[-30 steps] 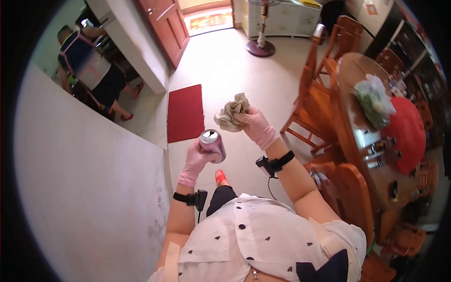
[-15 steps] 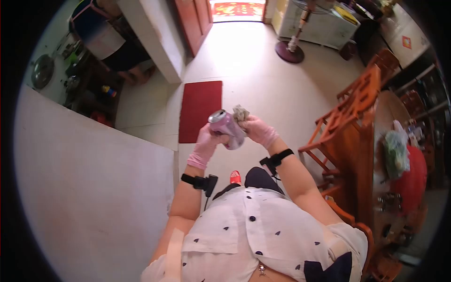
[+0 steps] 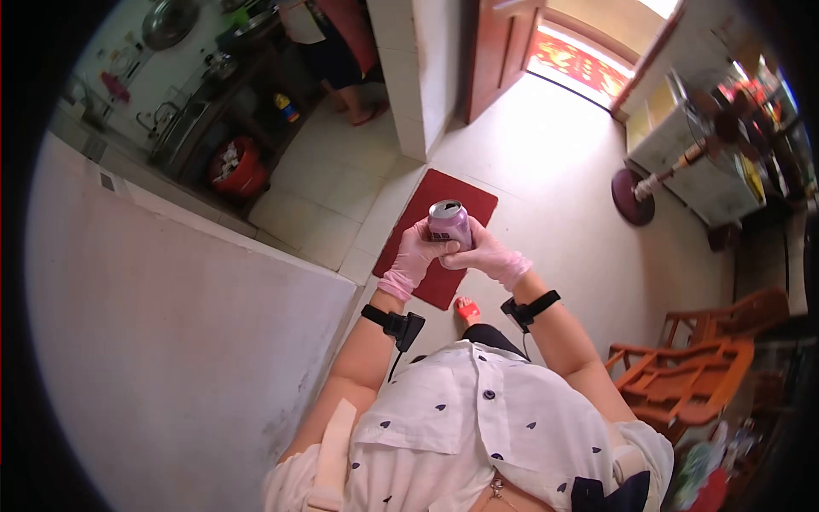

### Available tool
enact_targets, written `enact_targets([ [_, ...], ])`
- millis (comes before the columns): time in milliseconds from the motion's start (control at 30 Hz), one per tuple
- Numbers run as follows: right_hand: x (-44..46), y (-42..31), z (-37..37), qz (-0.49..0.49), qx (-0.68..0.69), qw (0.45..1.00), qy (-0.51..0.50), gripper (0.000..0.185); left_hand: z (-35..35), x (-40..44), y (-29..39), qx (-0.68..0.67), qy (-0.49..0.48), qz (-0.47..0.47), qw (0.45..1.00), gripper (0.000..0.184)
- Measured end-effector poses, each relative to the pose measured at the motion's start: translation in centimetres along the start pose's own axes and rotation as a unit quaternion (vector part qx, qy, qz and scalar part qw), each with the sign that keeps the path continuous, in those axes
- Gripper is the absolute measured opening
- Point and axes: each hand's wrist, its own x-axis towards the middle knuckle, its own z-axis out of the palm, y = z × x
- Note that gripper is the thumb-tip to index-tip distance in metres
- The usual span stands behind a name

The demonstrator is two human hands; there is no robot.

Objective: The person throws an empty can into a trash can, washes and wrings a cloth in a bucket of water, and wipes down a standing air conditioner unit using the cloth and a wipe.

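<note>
Can (image 3: 450, 224): one, purple, with silver top and dark drinking hole facing up; held between both hands, above the floor, close to upright.

Left hand (image 3: 415, 254): pink-gloved; fingers curled about the can's left side, thumb laid toward its front.

Right hand (image 3: 493, 254): pink-gloved; closed against the can's right side, thumb set across its lower front, near the left thumb. Whether anything further is held behind the can cannot be told.

Wristbands: two, black, each fitted with a small box; one (image 3: 394, 324) worn below the left hand, one (image 3: 531, 310) below the right.

Red mat (image 3: 478, 192): laid on the floor beneath and beyond the hands.

Red sandal (image 3: 467, 309): worn on a foot, seen just below the hands.

Wall (image 3: 188, 316): low, pale, marked; placed left of the hands.

Red bucket (image 3: 237, 171): filled with pale items; set well left of the hands, past the wall.

Second person (image 3: 341, 77): partly seen, beyond the hands to the left.

Door (image 3: 503, 51): reddish brown, placed far beyond the hands.

Fan (image 3: 633, 196): stood beyond and right of the hands.

Chairs (image 3: 682, 384): wooden, grouped right of the hands.
</note>
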Motion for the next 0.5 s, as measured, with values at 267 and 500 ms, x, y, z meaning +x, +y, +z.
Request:
enact_targets([
  [267,16.4,0.5,0.1,0.084,0.024,0.957,-0.278,0.061,-8.3,1.7,1.3,0.027,0.167,0.087,0.982,0.042],
  [500,33.9,1.3,9.5,0.124,-0.066,0.925,-0.354,0.063,-21.5,3.0,3.4,0.079,0.388,0.158,0.904,0.052],
])
